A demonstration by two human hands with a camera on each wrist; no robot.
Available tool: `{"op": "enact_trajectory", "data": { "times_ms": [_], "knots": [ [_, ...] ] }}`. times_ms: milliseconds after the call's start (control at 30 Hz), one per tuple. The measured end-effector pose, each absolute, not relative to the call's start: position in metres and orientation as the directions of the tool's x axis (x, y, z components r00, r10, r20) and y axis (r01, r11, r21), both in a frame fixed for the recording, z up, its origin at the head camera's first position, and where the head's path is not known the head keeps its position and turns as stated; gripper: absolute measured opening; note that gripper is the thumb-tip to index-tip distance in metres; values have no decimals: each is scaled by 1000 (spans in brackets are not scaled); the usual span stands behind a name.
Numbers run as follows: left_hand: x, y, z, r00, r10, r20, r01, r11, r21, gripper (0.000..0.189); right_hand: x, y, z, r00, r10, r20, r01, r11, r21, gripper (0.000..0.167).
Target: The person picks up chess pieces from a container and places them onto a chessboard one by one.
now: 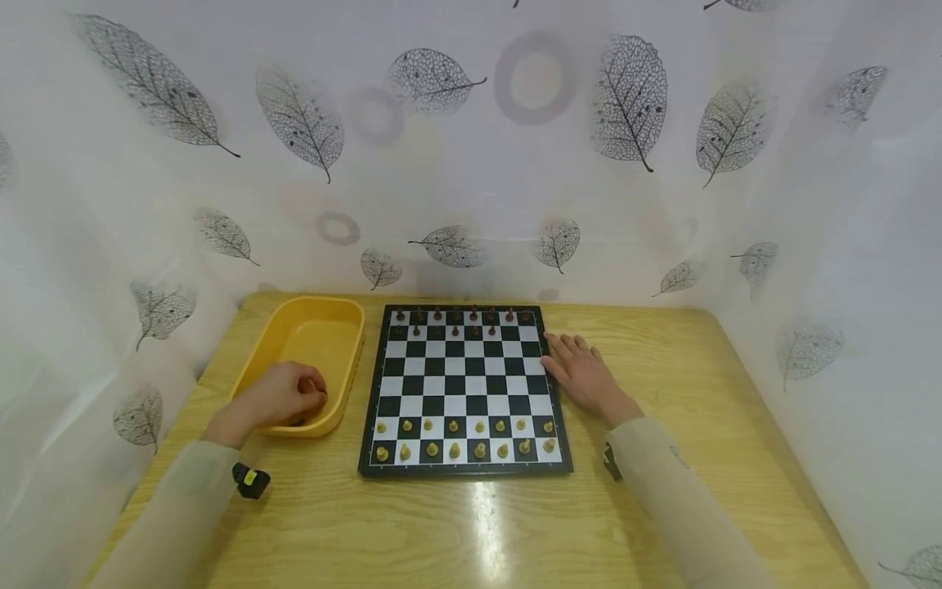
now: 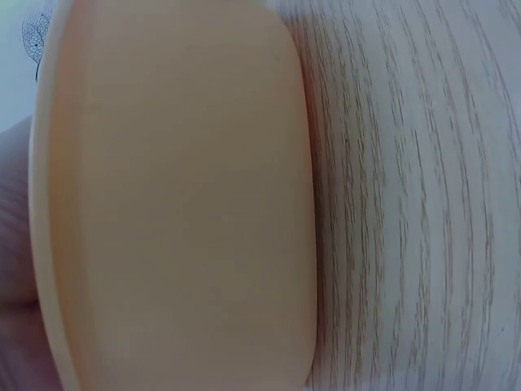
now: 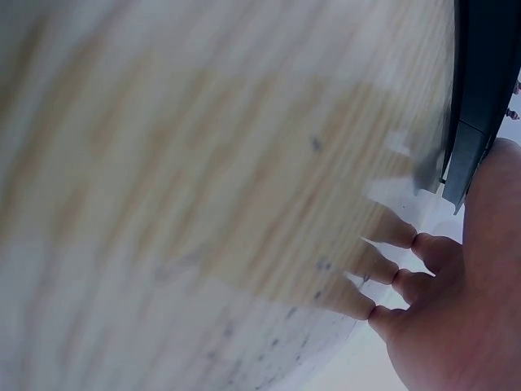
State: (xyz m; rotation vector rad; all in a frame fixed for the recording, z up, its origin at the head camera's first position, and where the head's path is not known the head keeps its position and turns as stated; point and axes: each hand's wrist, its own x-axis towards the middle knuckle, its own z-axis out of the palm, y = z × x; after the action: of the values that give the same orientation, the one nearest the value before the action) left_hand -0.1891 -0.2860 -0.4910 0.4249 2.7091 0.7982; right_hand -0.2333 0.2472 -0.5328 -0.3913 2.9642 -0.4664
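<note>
My left hand (image 1: 283, 393) reaches into the yellow plastic tray (image 1: 353, 360), fingers curled and pinching a small dark red chess piece (image 1: 322, 391), mostly hidden by the fingertips. Only part of that hand shows behind the tray wall (image 2: 187, 195) in the left wrist view. The chessboard (image 1: 474, 360) lies flat to the tray's right. Yellow chess pieces (image 1: 454, 450) stand in two rows along its near side; dark red pieces (image 1: 473, 314) stand in two rows at the far side. With fingers spread, my right hand (image 1: 585, 375) rests by the board's right edge, fingertips touching it.
A light wooden table (image 1: 677, 393) carries the board and tray. Behind and at both sides hangs a white curtain (image 1: 471, 164) with a leaf pattern. In the right wrist view the board's dark side (image 3: 480, 90) stands next to the hand.
</note>
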Motion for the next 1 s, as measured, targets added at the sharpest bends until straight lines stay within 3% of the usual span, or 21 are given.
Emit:
{"op": "enact_trajectory", "data": {
  "times_ms": [800,1000],
  "knots": [
    [-188,-290,-493,-916,379,-131,257,806,534,7,-237,249,-543,-962,-262,-70,-229,922,-313,71],
    [-187,-292,-489,-923,346,-171,204,813,545,8,-236,248,-541,-961,-266,-74,-230,920,-318,70]
  ]
}}
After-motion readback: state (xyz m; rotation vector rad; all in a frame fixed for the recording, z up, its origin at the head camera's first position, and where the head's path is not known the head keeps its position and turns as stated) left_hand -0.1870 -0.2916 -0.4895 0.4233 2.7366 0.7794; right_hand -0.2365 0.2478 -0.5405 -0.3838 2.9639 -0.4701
